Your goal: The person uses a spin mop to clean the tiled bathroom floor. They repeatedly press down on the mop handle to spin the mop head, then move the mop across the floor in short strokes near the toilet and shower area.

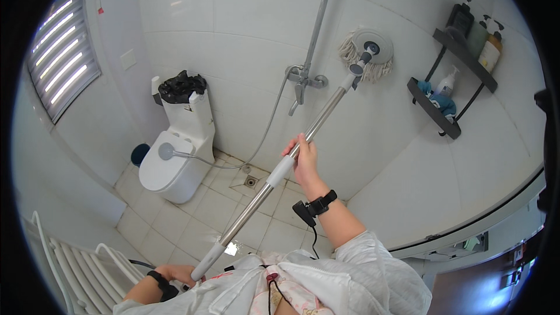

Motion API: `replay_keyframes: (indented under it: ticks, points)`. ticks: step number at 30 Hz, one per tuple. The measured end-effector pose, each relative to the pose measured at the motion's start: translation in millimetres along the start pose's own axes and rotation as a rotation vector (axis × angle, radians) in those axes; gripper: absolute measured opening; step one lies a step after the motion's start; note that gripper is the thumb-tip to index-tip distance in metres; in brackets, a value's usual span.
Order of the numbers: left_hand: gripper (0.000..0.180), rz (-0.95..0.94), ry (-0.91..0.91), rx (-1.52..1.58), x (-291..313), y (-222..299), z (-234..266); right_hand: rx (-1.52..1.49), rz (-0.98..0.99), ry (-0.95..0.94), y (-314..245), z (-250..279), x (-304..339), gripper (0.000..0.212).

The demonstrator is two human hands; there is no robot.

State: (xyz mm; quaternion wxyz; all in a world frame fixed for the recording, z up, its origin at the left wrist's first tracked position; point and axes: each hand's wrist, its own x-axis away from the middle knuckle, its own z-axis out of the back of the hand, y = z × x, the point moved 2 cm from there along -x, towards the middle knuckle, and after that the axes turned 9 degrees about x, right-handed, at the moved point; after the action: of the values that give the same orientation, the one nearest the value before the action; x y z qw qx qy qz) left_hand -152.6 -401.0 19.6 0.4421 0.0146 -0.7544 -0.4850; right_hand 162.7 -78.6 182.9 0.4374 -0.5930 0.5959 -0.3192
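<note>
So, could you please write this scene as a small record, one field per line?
tool: long-handled mop, slanting, round head up by the tiled wall
right hand: closed around the upper pole
left hand: holding the lower end, partly hidden
toilet: lid down, shower head resting on it, black plastic bag on the tank
corner shelf: two tiers, pump bottles on both

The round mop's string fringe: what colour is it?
Off-white string fringe, clearest in the head view.
</note>
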Motion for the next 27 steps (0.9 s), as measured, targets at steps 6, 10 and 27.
replay_keyframes:
  ticks: [6,10,27]
  points:
    - [0.043,-0.036,0.015,0.151,-21,-7,-38,-0.151,0.083,0.068,-28,24,-31,0.021]
    - [0.035,0.088,0.037,0.257,-4,3,-60,-0.159,0.062,0.080,-31,25,-31,0.020]
    - [0.027,0.337,0.010,0.337,53,23,-71,-0.262,-0.280,0.243,64,69,-4,0.015]
